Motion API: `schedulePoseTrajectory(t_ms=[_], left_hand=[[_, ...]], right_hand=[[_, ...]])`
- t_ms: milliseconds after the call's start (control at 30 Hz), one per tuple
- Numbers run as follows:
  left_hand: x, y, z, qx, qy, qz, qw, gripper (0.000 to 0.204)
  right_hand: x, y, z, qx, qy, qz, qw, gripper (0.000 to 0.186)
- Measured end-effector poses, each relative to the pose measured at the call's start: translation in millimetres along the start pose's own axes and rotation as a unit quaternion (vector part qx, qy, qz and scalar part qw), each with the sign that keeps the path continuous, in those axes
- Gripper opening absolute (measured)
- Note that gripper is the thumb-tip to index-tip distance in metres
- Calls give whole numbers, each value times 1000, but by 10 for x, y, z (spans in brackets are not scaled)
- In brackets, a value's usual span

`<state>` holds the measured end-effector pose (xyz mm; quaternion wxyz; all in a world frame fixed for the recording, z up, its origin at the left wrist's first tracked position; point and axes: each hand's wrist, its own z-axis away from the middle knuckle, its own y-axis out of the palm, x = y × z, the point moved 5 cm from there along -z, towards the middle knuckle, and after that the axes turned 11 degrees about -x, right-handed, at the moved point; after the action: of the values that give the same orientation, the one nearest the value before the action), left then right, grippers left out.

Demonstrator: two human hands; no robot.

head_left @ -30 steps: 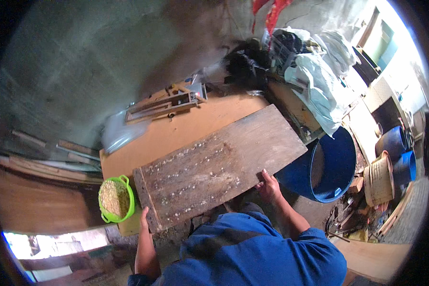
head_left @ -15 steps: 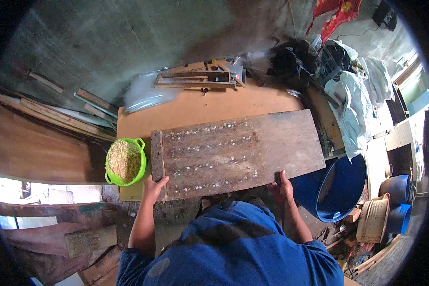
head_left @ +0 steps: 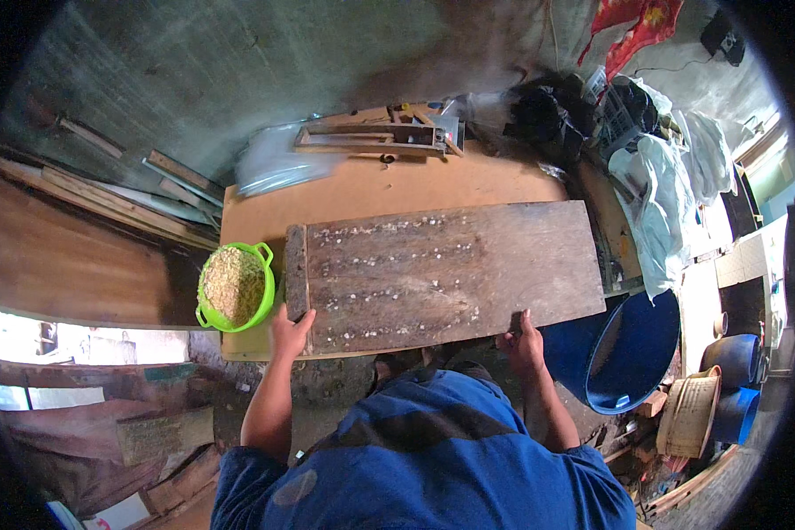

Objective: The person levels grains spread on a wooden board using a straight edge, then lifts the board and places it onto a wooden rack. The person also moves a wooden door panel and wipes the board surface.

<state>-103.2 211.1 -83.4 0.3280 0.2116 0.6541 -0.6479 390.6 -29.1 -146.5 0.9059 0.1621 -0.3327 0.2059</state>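
Observation:
A long, dark wooden board point(head_left: 530, 265) lies across the front of the table, between my two hands. Rows of small whitish bits are scattered over its left and middle parts, while its right end is bare. My left hand point(head_left: 290, 332) grips the near left corner, thumb on top and the other fingers out of sight. At the near edge toward the right, my right hand point(head_left: 523, 346) holds the board with its thumb up and its fingers curled under. A green two-handled colander point(head_left: 268, 305) heaped with pale, grain-like pieces sits just left of the board.
The orange-brown tabletop point(head_left: 353, 196) carries a wooden frame point(head_left: 371, 150) and clear plastic sheeting point(head_left: 283, 168) at the back. A blue barrel point(head_left: 632, 353) stands at the right. White sacks point(head_left: 658, 212) hang beyond it. Planks point(head_left: 88, 201) lean at the left.
The board has levelled slightly, its left end shifting a little away from me. Both hands keep their hold. The whole view has shifted slightly.

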Motion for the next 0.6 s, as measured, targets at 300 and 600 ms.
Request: schedulePoseTrajectory(t_ms=[300,600], left_hand=[[-306,-101,102,-105,123,-166,973,90],[-825,631,402,48,271,-315,908,88]], right_hand=[[118,108,83,-12,28,22,999,58],[-267,-571,-34,62,87,69,992,56]])
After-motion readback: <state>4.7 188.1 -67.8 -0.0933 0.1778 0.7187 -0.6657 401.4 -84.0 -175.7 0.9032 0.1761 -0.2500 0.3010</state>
